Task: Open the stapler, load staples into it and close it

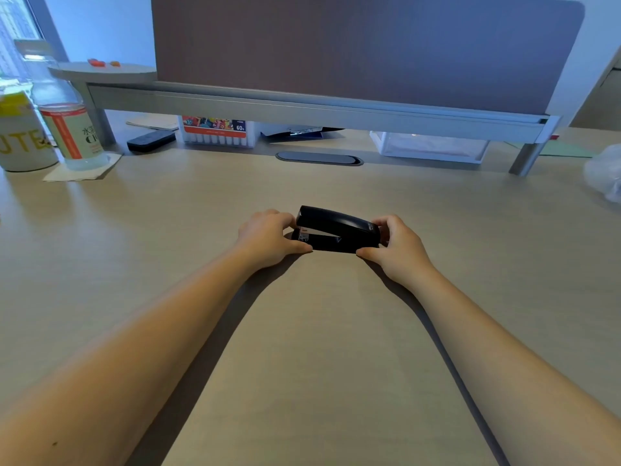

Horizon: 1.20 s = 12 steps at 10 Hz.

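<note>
A black stapler (pixel 337 230) lies on the light wooden desk (pixel 319 331) in the middle of the view, its top arm down on the base. My left hand (pixel 268 240) grips its left, front end with thumb and fingers. At the right, rear end, my right hand (pixel 398 247) holds it, thumb under the near edge. No loose staples are visible.
A clear bottle (pixel 69 122) on a napkin and a white can (pixel 23 136) stand at the far left. Under the raised shelf (pixel 302 105) sit a marker box (pixel 215 131), a black remote (pixel 151 140) and a clear tray (pixel 430 146). A plastic bag (pixel 605 173) lies far right.
</note>
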Each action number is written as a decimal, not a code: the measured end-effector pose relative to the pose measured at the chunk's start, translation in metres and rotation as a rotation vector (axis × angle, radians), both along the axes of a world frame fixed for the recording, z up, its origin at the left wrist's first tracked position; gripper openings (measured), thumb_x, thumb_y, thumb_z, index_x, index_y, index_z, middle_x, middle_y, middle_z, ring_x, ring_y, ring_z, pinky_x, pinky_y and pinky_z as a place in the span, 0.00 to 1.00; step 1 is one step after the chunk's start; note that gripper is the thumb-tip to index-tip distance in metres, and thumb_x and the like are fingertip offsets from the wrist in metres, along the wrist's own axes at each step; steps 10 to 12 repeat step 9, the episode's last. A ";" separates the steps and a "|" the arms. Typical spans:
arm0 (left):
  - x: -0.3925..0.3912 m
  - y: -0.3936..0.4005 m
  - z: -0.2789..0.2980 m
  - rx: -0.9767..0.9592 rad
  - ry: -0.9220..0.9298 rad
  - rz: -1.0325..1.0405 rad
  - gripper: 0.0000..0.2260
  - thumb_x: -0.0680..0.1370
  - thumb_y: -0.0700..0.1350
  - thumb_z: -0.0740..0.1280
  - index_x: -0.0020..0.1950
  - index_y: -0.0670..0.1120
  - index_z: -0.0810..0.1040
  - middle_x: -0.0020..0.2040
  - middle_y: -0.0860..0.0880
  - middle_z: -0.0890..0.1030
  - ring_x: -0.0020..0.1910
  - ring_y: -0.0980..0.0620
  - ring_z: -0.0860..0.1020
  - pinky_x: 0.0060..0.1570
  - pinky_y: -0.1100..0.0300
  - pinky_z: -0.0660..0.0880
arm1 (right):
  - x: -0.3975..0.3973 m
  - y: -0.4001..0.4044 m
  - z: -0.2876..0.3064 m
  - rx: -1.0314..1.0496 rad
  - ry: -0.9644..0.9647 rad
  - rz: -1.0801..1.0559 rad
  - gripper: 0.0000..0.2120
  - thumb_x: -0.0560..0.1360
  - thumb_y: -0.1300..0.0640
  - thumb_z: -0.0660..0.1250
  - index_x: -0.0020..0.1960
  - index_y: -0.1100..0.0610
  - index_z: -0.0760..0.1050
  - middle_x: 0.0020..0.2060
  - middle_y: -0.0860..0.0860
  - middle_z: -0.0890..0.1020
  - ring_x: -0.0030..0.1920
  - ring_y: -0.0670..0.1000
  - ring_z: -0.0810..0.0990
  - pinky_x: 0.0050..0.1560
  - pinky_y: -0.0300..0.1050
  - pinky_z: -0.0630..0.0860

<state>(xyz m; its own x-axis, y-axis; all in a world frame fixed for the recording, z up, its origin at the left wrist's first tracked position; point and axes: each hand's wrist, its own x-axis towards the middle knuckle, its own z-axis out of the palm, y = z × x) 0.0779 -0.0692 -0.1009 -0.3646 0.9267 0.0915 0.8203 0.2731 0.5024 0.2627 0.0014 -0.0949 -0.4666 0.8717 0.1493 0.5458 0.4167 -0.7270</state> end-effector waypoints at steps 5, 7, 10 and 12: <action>-0.042 0.103 -0.005 0.038 -0.039 0.043 0.21 0.73 0.51 0.64 0.64 0.46 0.69 0.63 0.41 0.75 0.60 0.43 0.72 0.58 0.50 0.70 | -0.060 0.094 -0.003 0.092 -0.063 -0.068 0.22 0.71 0.60 0.66 0.63 0.60 0.63 0.61 0.60 0.74 0.60 0.59 0.72 0.58 0.51 0.70; -0.029 0.070 0.002 0.020 -0.042 0.056 0.31 0.71 0.52 0.66 0.69 0.42 0.60 0.68 0.40 0.69 0.65 0.42 0.68 0.64 0.47 0.67 | -0.040 0.065 0.005 0.058 -0.041 -0.075 0.31 0.71 0.59 0.66 0.69 0.60 0.55 0.68 0.60 0.64 0.65 0.58 0.68 0.62 0.49 0.67; 0.026 -0.078 0.016 0.190 -0.025 -0.219 0.32 0.69 0.63 0.60 0.68 0.48 0.62 0.69 0.43 0.68 0.67 0.51 0.65 0.66 0.62 0.60 | 0.038 -0.057 0.018 0.178 -0.073 0.248 0.21 0.72 0.51 0.64 0.62 0.57 0.68 0.56 0.53 0.73 0.56 0.45 0.72 0.50 0.19 0.62; 0.026 -0.078 0.016 0.190 -0.025 -0.219 0.32 0.69 0.63 0.60 0.68 0.48 0.62 0.69 0.43 0.68 0.67 0.51 0.65 0.66 0.62 0.60 | 0.038 -0.057 0.018 0.178 -0.073 0.248 0.21 0.72 0.51 0.64 0.62 0.57 0.68 0.56 0.53 0.73 0.56 0.45 0.72 0.50 0.19 0.62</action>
